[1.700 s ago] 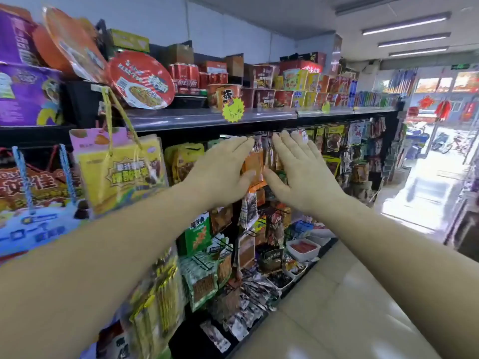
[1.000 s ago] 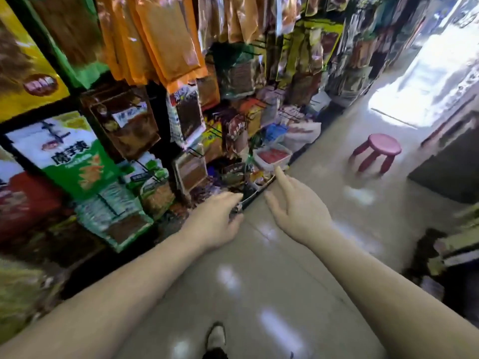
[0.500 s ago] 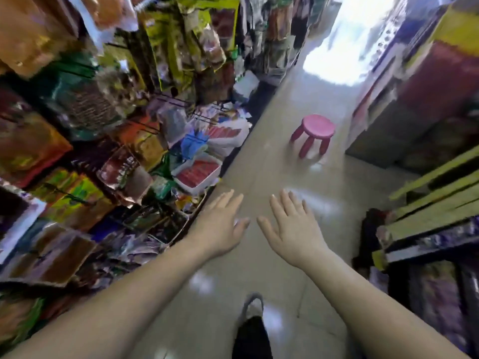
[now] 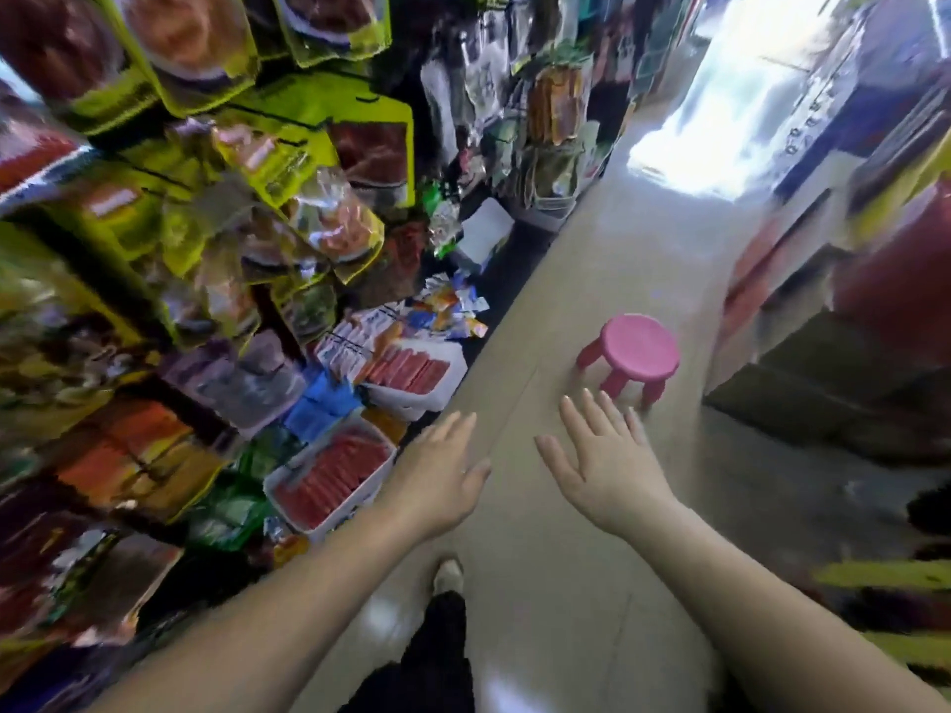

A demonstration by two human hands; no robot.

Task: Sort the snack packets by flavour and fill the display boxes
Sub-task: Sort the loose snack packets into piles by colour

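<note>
Both my hands are stretched out over the shop aisle, fingers straight and empty. My left hand point(image 4: 442, 470) hovers just right of a white display box point(image 4: 360, 499) filled with red snack packets point(image 4: 329, 476) on the bottom shelf. A second white display box point(image 4: 437, 398) with red packets point(image 4: 409, 373) sits further along. Loose small packets point(image 4: 453, 306) in blue, orange and white lie heaped beyond it. My right hand point(image 4: 607, 460) is spread above the floor, short of the pink stool.
A pink plastic stool point(image 4: 638, 352) stands in the aisle ahead. Hanging snack bags point(image 4: 309, 162) crowd the rack on the left. Dark shelving point(image 4: 823, 362) lines the right side. My shoe point(image 4: 447, 573) is on the tiled floor point(image 4: 566, 259) below my hands.
My view dropped from the upper shelves to the floor-level boxes and moved along the aisle. Both hands came down from the hanging bags, staying empty. The pink stool is nearer now.
</note>
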